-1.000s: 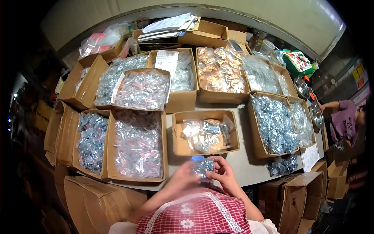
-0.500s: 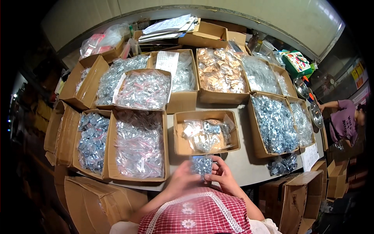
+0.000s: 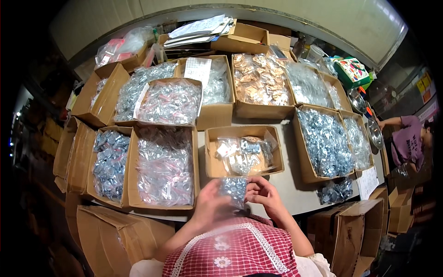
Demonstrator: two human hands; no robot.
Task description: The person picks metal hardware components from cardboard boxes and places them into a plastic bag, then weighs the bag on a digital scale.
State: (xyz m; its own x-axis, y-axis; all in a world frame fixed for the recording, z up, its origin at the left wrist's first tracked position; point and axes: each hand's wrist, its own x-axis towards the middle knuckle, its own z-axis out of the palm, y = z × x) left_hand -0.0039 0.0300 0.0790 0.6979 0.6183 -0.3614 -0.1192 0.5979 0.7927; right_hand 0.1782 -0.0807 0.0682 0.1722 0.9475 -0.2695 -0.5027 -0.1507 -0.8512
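A small clear plastic bag of silvery-blue metal parts point(image 3: 234, 191) is held up between my hands, just below the near edge of the small carton. My left hand point(image 3: 210, 203) is closed on the bag's left side, its fingers partly smeared by motion. My right hand point(image 3: 267, 197) pinches the right edge, thumb low and fingers curled above. In front of them stands the small open carton point(image 3: 244, 174), holding a few clear bags of parts point(image 3: 242, 154), some silvery, one with copper-coloured pieces.
Open cartons of bagged silvery parts stand left point(image 3: 132, 184) and right point(image 3: 302, 152); one at the back holds copper-coloured parts point(image 3: 263, 83). Loose bags point(image 3: 335, 191) and a paper sheet point(image 3: 368, 183) lie at the right edge. A person in a purple shirt point(image 3: 408, 143) is at far right.
The bag has shifted slightly left and up, and my hands have risen a little with it. My right thumb has slid from the bag's front to its right edge.
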